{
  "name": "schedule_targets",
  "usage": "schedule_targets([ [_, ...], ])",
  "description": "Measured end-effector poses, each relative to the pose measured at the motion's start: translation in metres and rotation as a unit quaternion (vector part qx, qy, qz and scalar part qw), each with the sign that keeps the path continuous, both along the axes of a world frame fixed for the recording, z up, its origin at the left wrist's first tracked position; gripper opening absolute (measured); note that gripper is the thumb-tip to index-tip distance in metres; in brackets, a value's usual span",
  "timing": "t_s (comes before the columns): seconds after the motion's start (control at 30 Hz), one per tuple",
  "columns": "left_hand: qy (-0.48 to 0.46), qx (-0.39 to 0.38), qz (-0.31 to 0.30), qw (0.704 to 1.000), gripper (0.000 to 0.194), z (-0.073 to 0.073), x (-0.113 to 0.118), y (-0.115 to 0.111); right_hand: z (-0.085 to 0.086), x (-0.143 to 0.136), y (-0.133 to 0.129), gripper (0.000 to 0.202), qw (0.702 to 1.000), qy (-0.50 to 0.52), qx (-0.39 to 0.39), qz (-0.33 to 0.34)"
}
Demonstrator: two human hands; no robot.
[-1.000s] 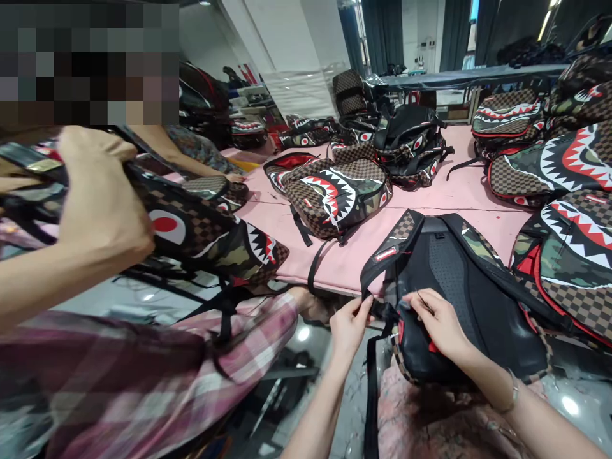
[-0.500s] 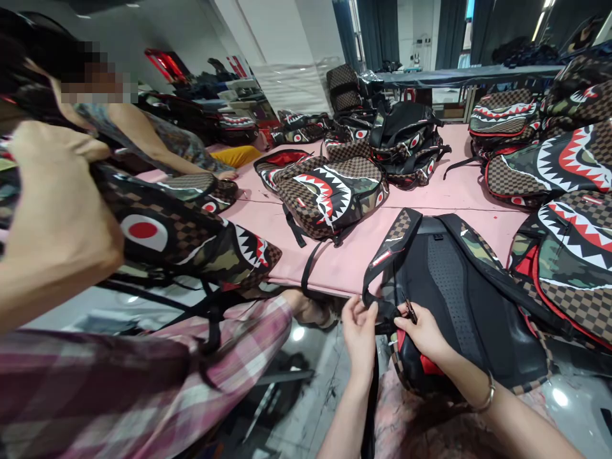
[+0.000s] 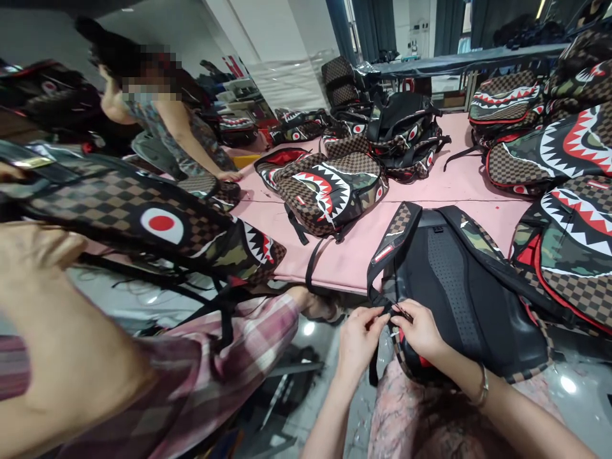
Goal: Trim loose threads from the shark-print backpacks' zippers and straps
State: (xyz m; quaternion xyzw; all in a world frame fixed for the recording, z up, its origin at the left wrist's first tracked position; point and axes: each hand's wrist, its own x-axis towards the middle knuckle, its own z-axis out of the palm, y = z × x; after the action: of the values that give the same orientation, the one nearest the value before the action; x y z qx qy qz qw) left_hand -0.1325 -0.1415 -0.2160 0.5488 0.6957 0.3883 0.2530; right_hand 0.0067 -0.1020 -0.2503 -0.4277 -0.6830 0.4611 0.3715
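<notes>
A backpack [image 3: 454, 280] leans back-side up from my lap against the table edge, showing its black padded back panel and shoulder straps. At its lower left corner, my left hand [image 3: 358, 335] is closed in a pinch on the backpack's black strap [image 3: 377, 296]. My right hand [image 3: 421, 331] is closed beside it, fingertips almost touching the left ones. It holds a small dark pointed tool [image 3: 404, 312], mostly hidden by the fingers. A loose strap end hangs below my left hand.
Several checkered shark-mouth backpacks [image 3: 329, 191] lie on the pink table [image 3: 430, 185]; more are stacked at right [image 3: 574, 146]. Close at left, a co-worker's arm [image 3: 81, 344] and plaid-clad leg [image 3: 258, 325] hold space beside another backpack [image 3: 119, 210]. Another person [image 3: 176, 127] stands behind.
My hands have come together at the strap, and the tool in my right hand shows less. At left, the co-worker's arm has lowered and their backpack has shifted; the person behind has straightened.
</notes>
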Motion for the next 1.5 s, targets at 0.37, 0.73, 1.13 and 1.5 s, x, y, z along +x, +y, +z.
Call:
schedule_targets([
  [0.37, -0.511, -0.005, 0.052, 0.858, 0.02, -0.007, 0.016, 0.003, 0.008, 0.004, -0.001, 0.017, 0.996, 0.048, -0.078, -0.002],
  [0.73, -0.456, -0.033, 0.053, 0.888, 0.023, -0.001, 0.021, -0.005, 0.0, 0.005, -0.006, 0.02, 0.989, 0.096, -0.109, -0.034],
  [1.13, -0.493, -0.039, 0.046, 0.868, 0.02, 0.0, 0.024, -0.007, 0.019, 0.052, -0.026, 0.023, 0.996, -0.082, 0.018, -0.023],
  [1.5, -0.425, -0.017, 0.033, 0.904, 0.018, 0.003, 0.025, -0.008, 0.035, 0.045, -0.017, 0.02, 0.981, -0.172, 0.078, 0.037],
])
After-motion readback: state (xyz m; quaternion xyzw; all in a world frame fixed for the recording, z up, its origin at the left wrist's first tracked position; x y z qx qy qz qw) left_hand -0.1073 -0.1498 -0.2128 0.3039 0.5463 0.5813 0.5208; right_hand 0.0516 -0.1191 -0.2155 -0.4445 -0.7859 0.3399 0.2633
